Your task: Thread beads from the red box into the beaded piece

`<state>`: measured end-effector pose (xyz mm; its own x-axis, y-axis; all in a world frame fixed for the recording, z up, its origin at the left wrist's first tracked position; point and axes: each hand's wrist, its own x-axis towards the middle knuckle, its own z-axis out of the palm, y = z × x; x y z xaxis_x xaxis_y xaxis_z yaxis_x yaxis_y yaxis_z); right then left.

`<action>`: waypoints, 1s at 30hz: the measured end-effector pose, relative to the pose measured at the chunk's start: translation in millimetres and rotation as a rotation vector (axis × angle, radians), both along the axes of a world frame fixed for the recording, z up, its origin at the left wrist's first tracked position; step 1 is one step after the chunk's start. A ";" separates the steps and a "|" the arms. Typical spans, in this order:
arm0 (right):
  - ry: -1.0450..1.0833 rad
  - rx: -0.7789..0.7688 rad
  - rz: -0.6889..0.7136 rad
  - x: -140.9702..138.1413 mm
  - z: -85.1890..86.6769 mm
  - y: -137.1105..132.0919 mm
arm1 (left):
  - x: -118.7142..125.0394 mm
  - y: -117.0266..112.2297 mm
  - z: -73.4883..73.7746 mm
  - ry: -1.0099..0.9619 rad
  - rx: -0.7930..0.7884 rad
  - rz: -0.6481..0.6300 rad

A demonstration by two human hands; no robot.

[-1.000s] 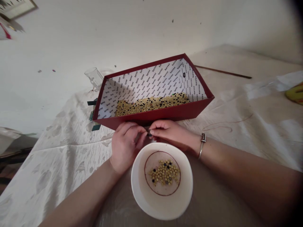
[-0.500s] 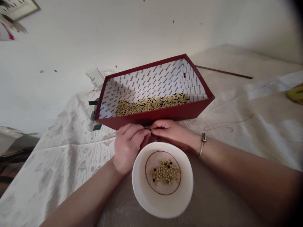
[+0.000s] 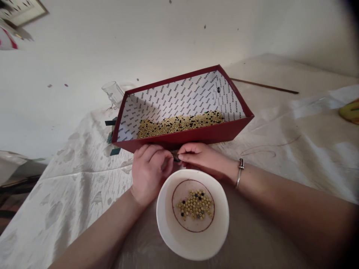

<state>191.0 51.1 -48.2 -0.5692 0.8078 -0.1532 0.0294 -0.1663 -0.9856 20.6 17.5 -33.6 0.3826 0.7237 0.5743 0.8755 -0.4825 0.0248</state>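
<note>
Both hands were in close, just this side of the red box (image 3: 182, 137). I saw the right hand (image 3: 206, 160) pinched tight, thumb and forefinger closed on a small dark piece (image 3: 176, 159), too tiny for me to name. The left hand (image 3: 148, 172) was curled in, fingertips right up against that piece; whether it gripped, I could not tell. Just below them sat the white bowl (image 3: 168, 231), a heap of beads (image 3: 195, 204) at its bottom. A band of beads (image 3: 179, 124) lay along the box's near wall. A bracelet (image 3: 239, 173) ringed the right wrist.
</note>
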 end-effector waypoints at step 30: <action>0.022 -0.008 0.010 0.7 -3.6 0.8 | 0.0 -0.2 0.9 -0.056 -0.074 -0.146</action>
